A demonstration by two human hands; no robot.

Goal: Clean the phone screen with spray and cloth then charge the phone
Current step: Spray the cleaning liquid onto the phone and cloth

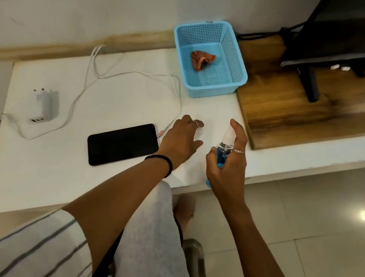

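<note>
A black phone (123, 143) lies screen up on the white table (48, 175). My right hand (228, 161) grips a small spray bottle (223, 150) of blue liquid with a white nozzle, just right of the phone. My left hand (182, 139) hovers open over the table between phone and bottle, holding nothing. An orange cloth (201, 60) lies crumpled in a blue basket (236, 62). A white charger (44, 105) rests at the left. Its white cable (104, 75) loops across the table, and the plug end (160, 132) lies by the phone's right end, unplugged.
A wooden board (304, 106) to the right carries a dark monitor (355, 34) on a stand. A wall runs behind the table. My knee in grey fabric (155, 231) sits under the table's near edge above a tiled floor.
</note>
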